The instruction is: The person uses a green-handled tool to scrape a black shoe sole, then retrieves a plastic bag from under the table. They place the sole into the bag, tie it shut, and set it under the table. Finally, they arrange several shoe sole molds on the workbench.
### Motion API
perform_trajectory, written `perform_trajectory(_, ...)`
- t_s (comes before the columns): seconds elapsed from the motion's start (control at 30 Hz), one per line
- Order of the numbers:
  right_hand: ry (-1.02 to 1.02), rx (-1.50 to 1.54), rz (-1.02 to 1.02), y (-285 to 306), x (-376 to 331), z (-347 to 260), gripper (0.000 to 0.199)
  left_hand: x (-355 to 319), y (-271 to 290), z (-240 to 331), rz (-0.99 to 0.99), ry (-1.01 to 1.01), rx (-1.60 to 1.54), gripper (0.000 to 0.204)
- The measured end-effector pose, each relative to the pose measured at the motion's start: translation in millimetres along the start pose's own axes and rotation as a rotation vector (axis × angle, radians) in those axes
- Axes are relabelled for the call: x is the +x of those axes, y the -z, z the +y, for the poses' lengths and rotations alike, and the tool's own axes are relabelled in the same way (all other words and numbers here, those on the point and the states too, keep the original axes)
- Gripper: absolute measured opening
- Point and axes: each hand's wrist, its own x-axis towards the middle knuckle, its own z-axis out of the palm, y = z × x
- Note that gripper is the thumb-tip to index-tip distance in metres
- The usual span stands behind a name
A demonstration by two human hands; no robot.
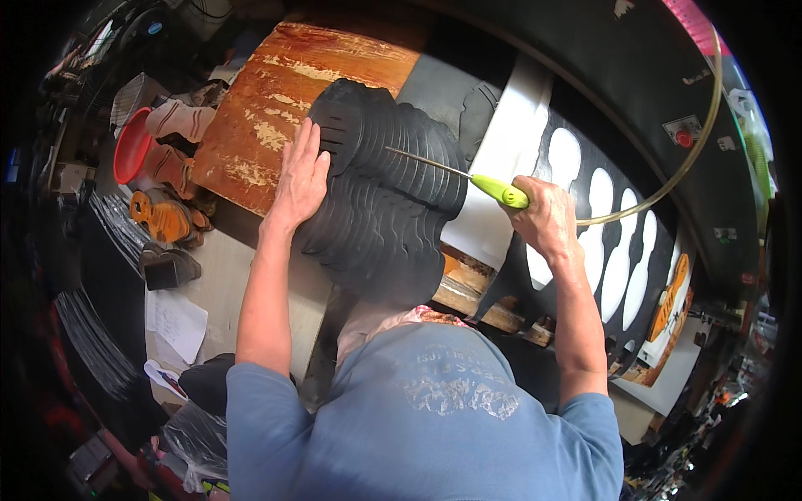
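Observation:
A fanned row of black sole-shaped pieces lies in front of me, overlapping like tiles. My left hand rests against their left edge, its fingers stretched out and holding nothing. My right hand is closed around the lime-green handle of an air blow gun. Its long thin metal nozzle points left over the pieces; whether it touches them I cannot tell. A yellowish hose runs from the right hand up toward the upper right.
Beneath the pieces is a worn orange-brown board. Right of them lie a white strip and a black sheet with sole-shaped cutouts. A dark machine beam with a red button spans the far side. At left stand a red basin and orange cut pieces.

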Motion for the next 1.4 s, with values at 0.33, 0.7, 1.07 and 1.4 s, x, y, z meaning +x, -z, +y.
perform_trajectory(0.33,-0.008,-0.015,-0.077,10,-21,9,0.016,3,1,-6,0.020,0.050,-0.191,0.057)
perform_trajectory(0.7,0.212,0.056,-0.193,-9,-43,-39,0.023,2,-7,-6,0.034,-0.010,0.010,0.056)
perform_trajectory(1.07,0.250,0.053,-0.167,-13,-35,-51,0.027,1,-5,-6,0.048,-0.037,-0.038,0.053)
perform_trajectory(1.4,0.171,0.025,-0.106,-23,-16,-34,0.016,3,5,9,-0.010,0.016,-0.027,0.052)
